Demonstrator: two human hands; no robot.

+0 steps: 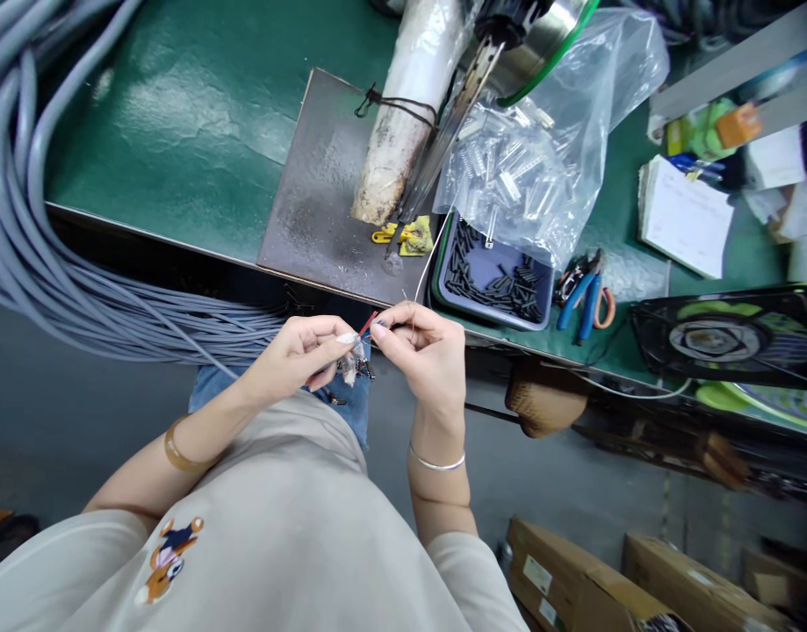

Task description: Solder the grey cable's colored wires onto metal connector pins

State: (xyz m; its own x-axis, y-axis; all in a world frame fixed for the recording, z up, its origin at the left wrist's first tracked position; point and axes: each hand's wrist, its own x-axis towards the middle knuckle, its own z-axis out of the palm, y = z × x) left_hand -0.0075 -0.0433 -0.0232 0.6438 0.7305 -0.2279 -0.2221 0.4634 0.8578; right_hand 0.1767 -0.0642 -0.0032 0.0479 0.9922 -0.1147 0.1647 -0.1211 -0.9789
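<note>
My left hand is closed around the end of a cable, at the front edge of the bench. Red and blue wires stick out between its thumb and my other hand. Thumb and forefinger of my right hand pinch at these thin wires. A thin whitish strand rises from beside the right fingers toward the black tray. Below the left fingertips hangs a pale, crumpled-looking piece, with small metal-ended parts near it. The fingers partly hide what they grip.
Grey cables lie in a big bundle at left. A soldering iron points down beside a white wrapped tube over a brown board. To the right are a tray of black sleeves, a bag of clear parts, pliers and a fan.
</note>
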